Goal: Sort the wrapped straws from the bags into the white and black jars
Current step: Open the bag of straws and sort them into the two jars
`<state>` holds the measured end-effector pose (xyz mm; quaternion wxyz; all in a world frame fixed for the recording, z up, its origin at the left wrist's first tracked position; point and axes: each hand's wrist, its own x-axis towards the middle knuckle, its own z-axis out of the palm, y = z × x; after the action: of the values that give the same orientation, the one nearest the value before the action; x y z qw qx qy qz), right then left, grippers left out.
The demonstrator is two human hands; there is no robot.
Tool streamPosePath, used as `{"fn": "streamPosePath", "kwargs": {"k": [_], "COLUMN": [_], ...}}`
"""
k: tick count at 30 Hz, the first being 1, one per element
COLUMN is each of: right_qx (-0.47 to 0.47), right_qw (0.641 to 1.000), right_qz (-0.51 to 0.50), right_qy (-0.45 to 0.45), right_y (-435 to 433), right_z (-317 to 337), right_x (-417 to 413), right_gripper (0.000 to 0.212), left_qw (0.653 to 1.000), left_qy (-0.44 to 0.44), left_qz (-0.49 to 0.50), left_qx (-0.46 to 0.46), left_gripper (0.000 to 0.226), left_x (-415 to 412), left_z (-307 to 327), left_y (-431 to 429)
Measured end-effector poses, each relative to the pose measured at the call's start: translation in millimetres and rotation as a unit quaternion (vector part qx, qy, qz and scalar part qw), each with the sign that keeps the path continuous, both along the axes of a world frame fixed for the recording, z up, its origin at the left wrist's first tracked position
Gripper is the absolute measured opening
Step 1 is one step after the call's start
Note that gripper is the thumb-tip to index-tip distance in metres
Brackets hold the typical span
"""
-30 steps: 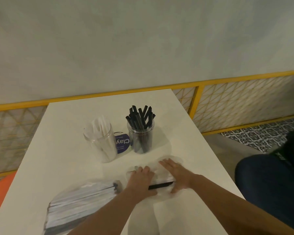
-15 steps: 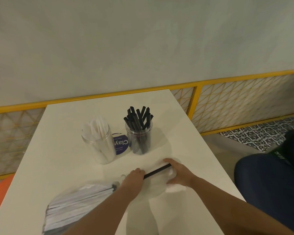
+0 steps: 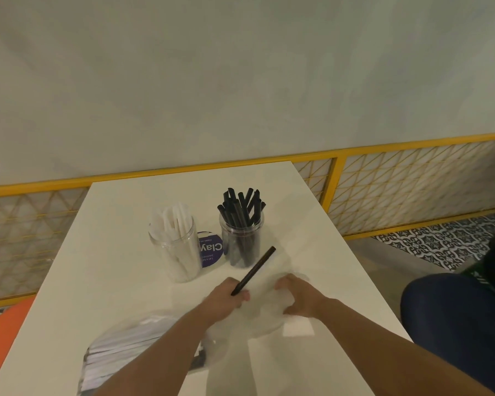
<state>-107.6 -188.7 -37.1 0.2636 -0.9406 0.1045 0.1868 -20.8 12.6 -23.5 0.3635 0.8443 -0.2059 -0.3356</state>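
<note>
Since a second ago: black straw has swung up from lying flat under both hands to slanting, its far tip now raised toward the jars.
White bag: nearest of all, at the table's near left, still packed with white wrapped straws; the left forearm crosses over its right edge.
Left hand: fingers closed around the straw's near end, pinching it low, with most of the length free beyond.
Right hand: pressed down on the clear bag, fingers curled into the crumpled plastic; it holds the bag, not a straw.
Straw axis: runs from the left hand up and to the right, away from the person; the far tip sits just in front of the black jar's lower wall as seen from here.
Which way to go: black jar lies ahead and slightly right of the grip, nearly along the straw's own line. I'd judge a lift and a tilt toward upright would bring the tip over the mouth.
Nearer hand: left, and it already has the straw.
White jar: left of the black one, apart from it, half full of white straws; a purple label shows between them.
Risk, as I see it: the black jar is crowded, so the tip may catch on standing straws.
Table: white, running to the yellow rail.
</note>
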Motion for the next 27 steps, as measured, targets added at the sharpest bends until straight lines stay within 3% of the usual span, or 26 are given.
{"fn": "streamPosePath", "kwargs": {"k": [6, 10, 12, 13, 15, 16, 22, 27], "right_qx": [-0.103, -0.045, 0.047, 0.139, 0.333, 0.384, 0.32, 0.329], "right_qw": [0.99, 0.998, 0.993, 0.979, 0.925, 0.905, 0.921, 0.921], "right_qz": [0.057, 0.027, -0.032, -0.068, -0.102, -0.102, -0.079, -0.068], "right_qy": [0.082, -0.017, -0.108, -0.134, -0.149, -0.153, -0.206, -0.199], "right_y": [15.3, 30.0, 40.4, 46.7, 57.7, 62.1, 86.0, 98.8], "right_z": [15.9, 57.6, 86.0, 101.2, 126.8, 135.1, 159.6, 172.9], "right_x": [20.0, 37.6, 49.4, 53.5, 57.3, 59.5, 76.1, 90.0], "right_gripper": [0.056, 0.029, 0.024, 0.024, 0.025, 0.025, 0.02, 0.014], "left_qw": [0.984, 0.951, 0.936, 0.928, 0.921, 0.922, 0.931, 0.926], "left_qy": [0.102, 0.184, 0.212, 0.224, 0.239, 0.239, 0.222, 0.211], "left_qz": [0.058, 0.089, 0.091, 0.093, 0.082, 0.075, 0.057, 0.089], "left_qx": [-0.137, -0.233, -0.267, -0.282, -0.295, -0.295, -0.282, -0.3], "left_gripper": [0.025, 0.026, 0.025, 0.025, 0.026, 0.026, 0.028, 0.03], "left_x": [8.5, 15.8, 16.3, 16.0, 14.8, 14.2, 14.1, 21.9], "left_z": [37.6, 51.2, 61.5, 66.2, 73.9, 76.9, 90.0, 97.1], "left_y": [8.3, 12.1, 12.4, 12.4, 13.3, 14.2, 25.6, 39.0]}}
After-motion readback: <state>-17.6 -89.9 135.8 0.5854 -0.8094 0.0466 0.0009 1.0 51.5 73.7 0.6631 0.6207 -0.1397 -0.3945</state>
